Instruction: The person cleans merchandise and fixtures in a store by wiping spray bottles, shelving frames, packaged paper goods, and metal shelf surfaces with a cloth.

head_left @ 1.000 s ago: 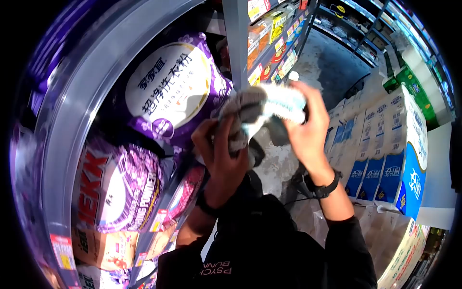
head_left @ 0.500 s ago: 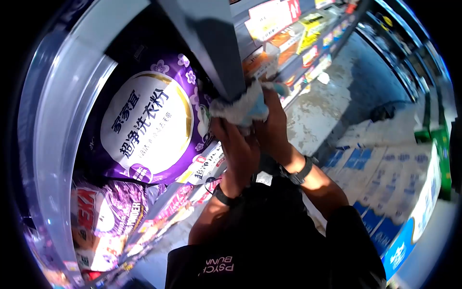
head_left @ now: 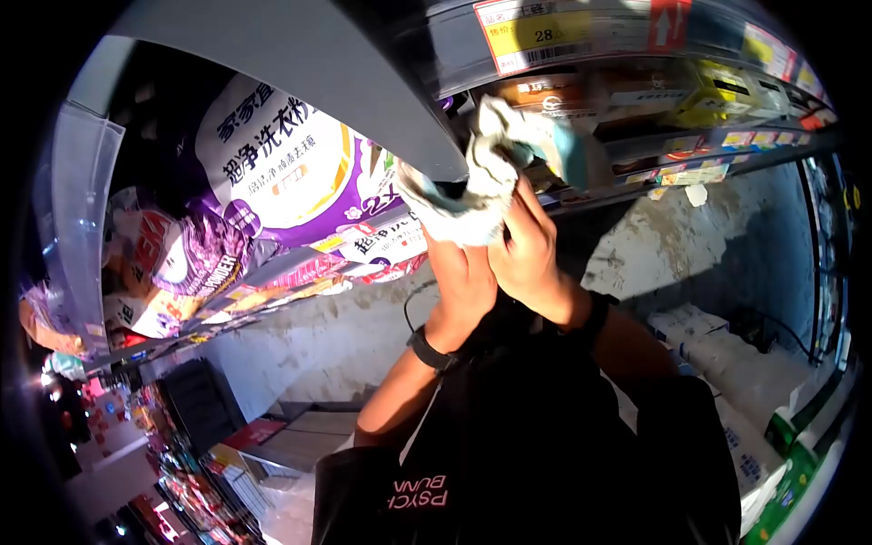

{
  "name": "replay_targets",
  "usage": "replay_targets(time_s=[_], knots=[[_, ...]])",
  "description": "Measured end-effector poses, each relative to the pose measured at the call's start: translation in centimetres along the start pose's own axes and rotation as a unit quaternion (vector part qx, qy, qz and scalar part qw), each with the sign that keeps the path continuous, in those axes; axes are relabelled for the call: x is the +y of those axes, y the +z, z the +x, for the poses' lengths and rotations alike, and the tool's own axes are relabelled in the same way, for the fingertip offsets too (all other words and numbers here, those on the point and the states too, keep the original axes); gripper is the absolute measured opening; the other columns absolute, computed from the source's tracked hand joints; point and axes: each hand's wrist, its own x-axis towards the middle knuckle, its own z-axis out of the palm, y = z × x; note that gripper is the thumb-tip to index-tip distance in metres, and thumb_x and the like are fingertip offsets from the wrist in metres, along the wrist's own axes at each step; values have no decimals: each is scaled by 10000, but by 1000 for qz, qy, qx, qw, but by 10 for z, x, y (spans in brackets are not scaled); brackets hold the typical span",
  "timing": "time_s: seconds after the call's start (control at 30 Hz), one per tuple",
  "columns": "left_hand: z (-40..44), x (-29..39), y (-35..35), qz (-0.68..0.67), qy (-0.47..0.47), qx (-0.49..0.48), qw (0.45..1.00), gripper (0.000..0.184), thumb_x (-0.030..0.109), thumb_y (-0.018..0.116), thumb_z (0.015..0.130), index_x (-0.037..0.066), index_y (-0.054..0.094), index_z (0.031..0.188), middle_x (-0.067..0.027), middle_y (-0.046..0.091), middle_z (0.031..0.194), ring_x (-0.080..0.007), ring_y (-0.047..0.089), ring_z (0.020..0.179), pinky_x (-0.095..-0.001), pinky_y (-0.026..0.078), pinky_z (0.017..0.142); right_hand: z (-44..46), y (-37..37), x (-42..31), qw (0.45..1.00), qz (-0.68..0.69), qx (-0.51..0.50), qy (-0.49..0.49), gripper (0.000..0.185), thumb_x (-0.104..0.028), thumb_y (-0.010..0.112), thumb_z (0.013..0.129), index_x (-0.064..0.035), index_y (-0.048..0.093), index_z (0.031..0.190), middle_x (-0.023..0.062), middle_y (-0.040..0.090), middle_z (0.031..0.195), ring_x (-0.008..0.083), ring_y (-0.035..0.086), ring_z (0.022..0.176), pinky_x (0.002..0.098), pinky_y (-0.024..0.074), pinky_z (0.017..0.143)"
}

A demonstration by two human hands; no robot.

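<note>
A crumpled white-and-teal cloth (head_left: 468,213) is bunched against the end of a grey metal shelf post (head_left: 363,77). My left hand (head_left: 460,283) grips the cloth's lower edge from beneath, its fingertips hidden in the folds. Beside it, almost touching, my right hand (head_left: 529,245) holds the other side of the same cloth, fingers pointing up. One part of the cloth flops over to the right, slightly blurred. Left of the post stands a large purple-and-white bag of washing powder (head_left: 282,163).
A smaller purple powder bag (head_left: 195,254) leans at the lower left of the shelf. Boxed goods (head_left: 554,95) sit on the right shelf under a price tag (head_left: 545,36). White packs (head_left: 727,350) are stacked at lower right. Shelves of goods (head_left: 182,463) show at lower left.
My view has turned, so the post slants more and the right shelf lies more level. The cloth has spread wider around the post's end, with both hands still on it.
</note>
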Motion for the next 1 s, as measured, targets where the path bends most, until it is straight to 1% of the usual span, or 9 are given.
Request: replay_targets(time_s=[0.03,0.07,0.1,0.17,0.3,0.4,0.67,0.83,1.0], knots=[[-9,-1,6,25,-22,2,999,450,221,444,1029,-93,433,1352,-273,447,1377,-454,458,1251,-500,321,1074,-13,-1,4,999,9,-10,33,384,49,592,885,67,572,1268,216,531,1392,391,524,1284,422,415,1083],[-18,0,11,74,-12,43,996,351,174,494,1028,-44,506,1302,-158,549,1291,-277,514,1210,-408,378,1042,-21,-6,9,999,6,-24,39,388,54,597,880,68,571,1267,218,527,1398,392,526,1281,422,413,1085],[-24,6,10,56,-77,4,995,434,163,473,1008,-72,425,1370,-289,431,1393,-469,441,1262,-495,330,1077,-26,-9,9,998,4,-39,44,392,60,601,876,70,571,1267,221,522,1403,392,529,1278,422,411,1087],[-27,2,12,82,-45,35,995,426,141,493,1000,-72,430,1363,-285,440,1386,-477,448,1250,-479,346,1067,-18,-11,12,998,17,-49,30,395,57,616,868,69,576,1261,226,534,1386,401,531,1272,437,411,1085],[19,30,1,52,-33,92,994,350,94,513,986,-78,477,1289,-219,527,1299,-330,533,1170,-397,402,1002,39,-5,-9,990,-26,34,-138,357,26,664,796,59,630,1150,226,595,1292,404,571,1183,459,446,1017],[58,47,-2,-11,-15,142,990,223,51,545,948,-58,557,1141,-146,632,1098,-236,607,990,-342,471,881,65,-1,-13,987,-65,33,-145,342,43,639,726,35,653,1068,214,609,1237,406,569,1083,460,468,952],[12,11,16,62,-54,118,990,347,-55,605,843,-53,558,1186,-205,617,1133,-363,628,1013,-362,487,881,-1,-4,29,992,-98,-21,-79,376,53,612,772,53,627,1148,222,582,1234,415,552,1074,475,464,932],[58,50,-2,98,77,201,972,319,-22,637,830,-61,606,1145,-122,683,1054,-201,653,951,-307,496,851,49,-7,-7,974,-167,33,-151,401,-22,787,741,73,647,1104,212,638,1136,372,637,978,394,514,851],[58,51,1,13,24,192,981,313,17,653,854,-54,608,1156,-125,692,1048,-184,655,957,-298,494,858,44,2,2,976,-129,42,-170,346,44,663,705,25,627,1048,222,576,1128,428,540,1027,481,456,890]])
